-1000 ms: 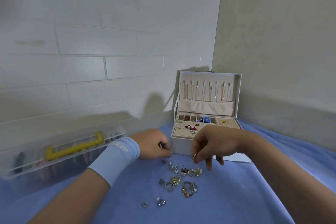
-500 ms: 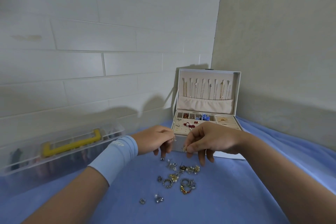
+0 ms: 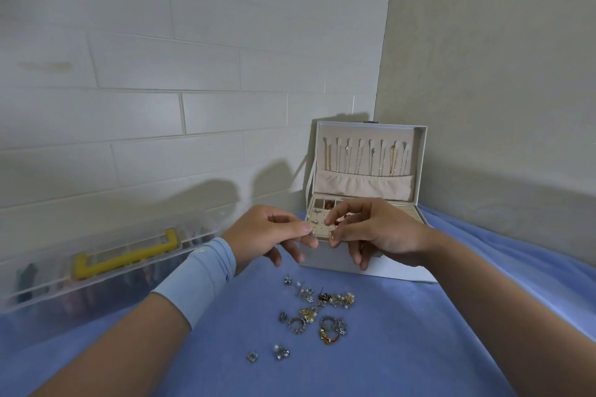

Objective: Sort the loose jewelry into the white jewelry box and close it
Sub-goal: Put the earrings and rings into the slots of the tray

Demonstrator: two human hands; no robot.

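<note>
Head view: left hand (image 3: pixel 274 232) and right hand (image 3: pixel 380 232) each pinch a tiny piece (image 3: pixel 332 236) between thumb and forefinger, close over the front of the open white jewelry box (image 3: pixel 419 164) at the blue cloth's (image 3: pixel 435 332) far edge, probably to seat it in the tray, while the loose jewelry (image 3: pixel 317 309) lies heaped mid-cloth.

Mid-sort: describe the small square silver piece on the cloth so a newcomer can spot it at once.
Find the open white jewelry box on the blue cloth; loose jewelry is scattered in front of it, toward the person. The square silver piece lies nearest the person at the scatter's left end, apart from the main cluster. Its only close neighbour, just right, is rounded; this one is square.
</note>
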